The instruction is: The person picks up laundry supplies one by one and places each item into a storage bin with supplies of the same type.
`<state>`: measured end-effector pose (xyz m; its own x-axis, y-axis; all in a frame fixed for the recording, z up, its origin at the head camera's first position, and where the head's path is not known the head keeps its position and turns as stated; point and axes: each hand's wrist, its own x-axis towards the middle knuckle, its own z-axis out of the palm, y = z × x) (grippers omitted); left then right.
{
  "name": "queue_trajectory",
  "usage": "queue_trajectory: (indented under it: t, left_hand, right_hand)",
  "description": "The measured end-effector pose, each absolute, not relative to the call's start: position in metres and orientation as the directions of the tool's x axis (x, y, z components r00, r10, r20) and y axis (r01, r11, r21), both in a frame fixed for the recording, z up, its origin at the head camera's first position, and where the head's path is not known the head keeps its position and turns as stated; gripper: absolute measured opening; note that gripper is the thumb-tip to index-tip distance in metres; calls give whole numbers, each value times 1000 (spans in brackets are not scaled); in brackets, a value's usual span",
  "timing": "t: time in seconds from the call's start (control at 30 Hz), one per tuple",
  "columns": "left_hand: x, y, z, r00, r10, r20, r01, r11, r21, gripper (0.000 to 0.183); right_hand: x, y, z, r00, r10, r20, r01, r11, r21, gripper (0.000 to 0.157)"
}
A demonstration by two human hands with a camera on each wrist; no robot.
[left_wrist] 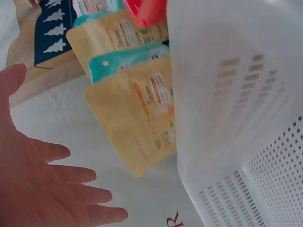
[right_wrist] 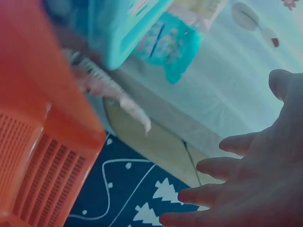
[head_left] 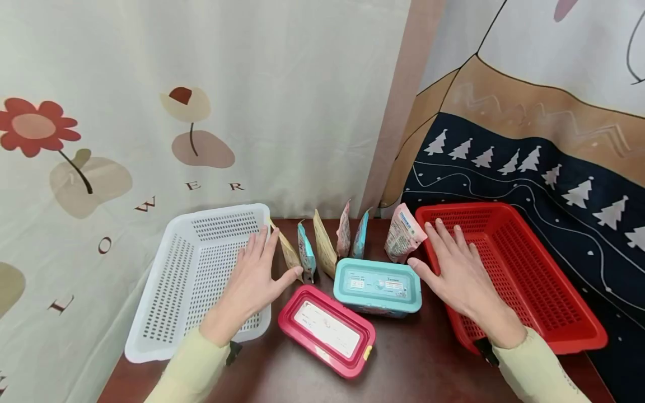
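In the head view my left hand point(head_left: 250, 280) reaches over the right rim of the white basket point(head_left: 214, 263), fingers straight and spread, thumb beside a tan pouch point(head_left: 288, 252). The left wrist view shows that hand apart from the tan pouch point(left_wrist: 135, 118), holding nothing. My right hand point(head_left: 461, 274), also spread and holding nothing, hovers over the left side of the red basket point(head_left: 534, 280). Its thumb points at the teal-lidded box point(head_left: 378, 284), just below a pink pouch point(head_left: 403, 235). A crimson-lidded box point(head_left: 327, 330) lies in front, between the hands.
Between the baskets stand more pouches on edge: a teal one point(head_left: 306, 252), a tan one point(head_left: 324, 246), a pink one point(head_left: 344, 232) and another teal one point(head_left: 360, 238). Behind the dark brown table point(head_left: 403, 358) hangs a printed curtain point(head_left: 302, 112).
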<state>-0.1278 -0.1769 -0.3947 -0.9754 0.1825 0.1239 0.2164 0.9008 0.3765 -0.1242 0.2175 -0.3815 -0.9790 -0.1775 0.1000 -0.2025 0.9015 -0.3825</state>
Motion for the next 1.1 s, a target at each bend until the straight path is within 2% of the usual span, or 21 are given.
queue_trajectory:
  t: [0.3, 0.6, 0.73, 0.87, 1.0, 1.1]
  left_hand:
    - [-104, -163, -403, -974, 214, 78, 226, 859, 460, 104]
    - [-89, -150, -413, -964, 257, 74, 260, 834, 486, 98]
    - [-86, -145, -417, -960, 276, 53, 266, 830, 490, 95]
    - [-85, -142, -422, -952, 306, 16, 275, 832, 481, 91]
    - [-85, -140, -427, -946, 324, -20, 279, 842, 462, 90]
    - [-86, -139, -432, -946, 321, -34, 272, 850, 451, 90]
  right_hand:
    - [-98, 203, -394, -977, -189, 96, -210, 797, -567, 88]
    - [-70, 181, -410, -982, -184, 48, -171, 745, -645, 84]
    - [-61, 173, -419, -983, -165, 80, -176, 729, -661, 79]
    - [-54, 167, -430, -974, -140, 177, -223, 721, -656, 67]
    - [-50, 161, -444, -949, -148, 278, -301, 681, -667, 48]
    - [-49, 153, -452, -953, -158, 258, -298, 645, -704, 35]
